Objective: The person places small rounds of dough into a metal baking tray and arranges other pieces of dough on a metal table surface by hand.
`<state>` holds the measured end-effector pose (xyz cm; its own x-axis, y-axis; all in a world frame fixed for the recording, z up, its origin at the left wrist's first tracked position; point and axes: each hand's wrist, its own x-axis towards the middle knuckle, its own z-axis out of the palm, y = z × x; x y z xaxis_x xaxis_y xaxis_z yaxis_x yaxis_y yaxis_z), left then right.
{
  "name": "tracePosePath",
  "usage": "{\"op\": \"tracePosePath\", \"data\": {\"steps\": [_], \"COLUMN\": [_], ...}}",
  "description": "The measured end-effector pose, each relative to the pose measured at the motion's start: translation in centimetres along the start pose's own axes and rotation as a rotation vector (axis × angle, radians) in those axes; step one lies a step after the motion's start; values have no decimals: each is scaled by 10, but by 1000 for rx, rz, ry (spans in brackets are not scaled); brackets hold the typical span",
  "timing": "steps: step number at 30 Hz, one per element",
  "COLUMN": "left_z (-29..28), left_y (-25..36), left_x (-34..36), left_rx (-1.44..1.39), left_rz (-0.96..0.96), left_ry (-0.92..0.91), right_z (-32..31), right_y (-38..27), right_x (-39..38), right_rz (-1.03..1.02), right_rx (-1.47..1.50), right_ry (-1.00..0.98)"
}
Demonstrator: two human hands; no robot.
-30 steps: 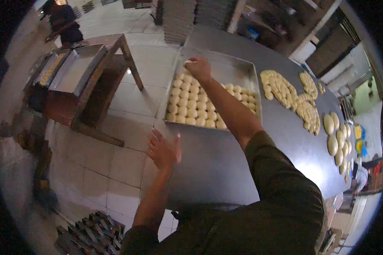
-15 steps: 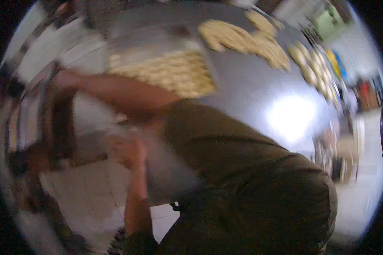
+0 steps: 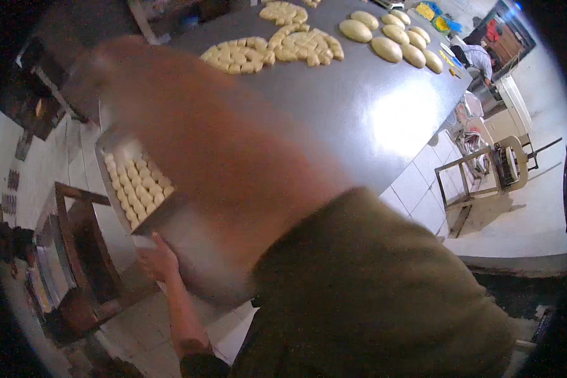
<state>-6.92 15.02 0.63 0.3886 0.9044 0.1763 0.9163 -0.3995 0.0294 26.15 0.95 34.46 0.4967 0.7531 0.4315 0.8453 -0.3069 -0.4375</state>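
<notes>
My right arm stretches across the middle of the view, strongly blurred. My right hand (image 3: 116, 63) is a smear at the upper left, over the far side of the table, and its fingers cannot be made out. My left hand (image 3: 159, 259) is at the table's near left edge, just below the near corner of a metal tray (image 3: 150, 222). Its thumb and fingers are apart, with no held object visible. Rows of small pale dough balls (image 3: 135, 183) fill the visible part of the tray; my right forearm hides the rest.
Cut dough pieces (image 3: 305, 47) lie in clusters on the grey metal table (image 3: 321, 120). Several oval dough loaves (image 3: 387, 49) rest farther right. A person (image 3: 479, 60) bends over at the far right, above a metal-framed stand (image 3: 479, 176). A dark wooden frame (image 3: 88, 252) stands at the left.
The view has swung, shifting the dough clusters and loaves leftward and the tray lower left. My left hand is now beside the tray's corner. My right arm looms larger, its hand higher in view.
</notes>
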Motion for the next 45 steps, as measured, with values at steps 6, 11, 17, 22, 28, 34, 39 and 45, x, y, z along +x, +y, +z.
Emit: {"op": "tracePosePath", "data": {"steps": [6, 11, 17, 22, 28, 34, 39, 45], "left_z": [-8, -77, -75, -88, -63, -101, -87, -47], "left_y": [65, 238, 257, 268, 244, 238, 118, 65], "left_x": [-60, -187, -193, -197, -191, -190, -162, -150], "left_rx": [-473, -141, -81, -158, -656, -1478, -963, -391], "left_rz": [721, 881, 780, 846, 762, 256, 229, 862], "left_ry": [-38, -256, -341, -304, -276, -252, -376, 39], "right_z": [12, 27, -13, 25, 86, 77, 10, 45], "right_y": [267, 387, 473, 489, 271, 91, 162, 179], "right_x": [-216, -357, -291, -309, -349, -380, -446, -487], "right_rz": [758, 1232, 1176, 897, 823, 762, 997, 319], "right_rx": [-15, -513, -536, -355, 592, 1223, 660, -369], "right_ry": [395, 599, 687, 753, 576, 302, 177, -194]}}
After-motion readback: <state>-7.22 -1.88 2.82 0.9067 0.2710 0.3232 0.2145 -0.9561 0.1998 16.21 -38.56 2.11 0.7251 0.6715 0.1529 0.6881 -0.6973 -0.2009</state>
